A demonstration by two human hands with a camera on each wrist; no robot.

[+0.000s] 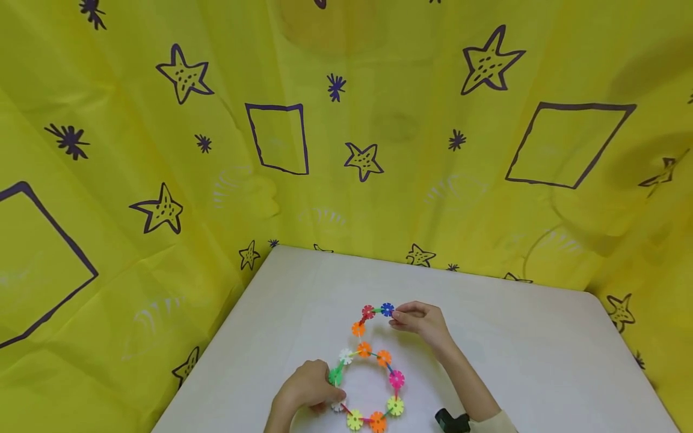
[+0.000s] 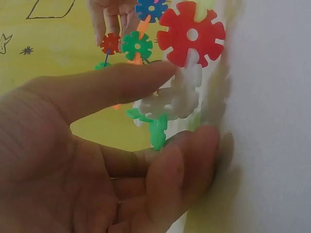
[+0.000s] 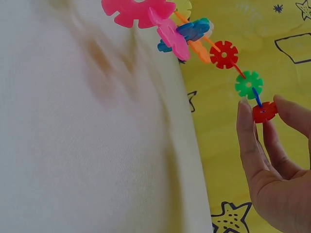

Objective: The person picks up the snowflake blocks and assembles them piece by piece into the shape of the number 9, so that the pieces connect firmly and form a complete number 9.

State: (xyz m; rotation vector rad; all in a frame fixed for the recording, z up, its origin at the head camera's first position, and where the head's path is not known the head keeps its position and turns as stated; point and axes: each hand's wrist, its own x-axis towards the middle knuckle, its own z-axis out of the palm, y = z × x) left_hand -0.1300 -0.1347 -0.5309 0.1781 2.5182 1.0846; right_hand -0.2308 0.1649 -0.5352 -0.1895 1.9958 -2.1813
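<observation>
A ring of linked, notched plastic snowflake discs [image 1: 397,379] in several colours is above the white table, with a short chain of discs [image 1: 368,311] running up from its far side. My left hand [image 1: 310,383] holds the ring's left side, its thumb and curled fingers around white discs [image 2: 165,103] and a green disc [image 2: 157,131]. A red disc [image 2: 192,34] lies just past the thumb tip. My right hand [image 1: 425,325] pinches the chain's far end; in the right wrist view its thumb and fingertips grip a red disc [image 3: 265,112] beside a green one [image 3: 249,85].
The white table [image 1: 541,349] spreads around both hands. Yellow curtains [image 1: 400,198] with drawn stars and squares stand along its back and sides. A black device [image 1: 452,421] sits by my right forearm.
</observation>
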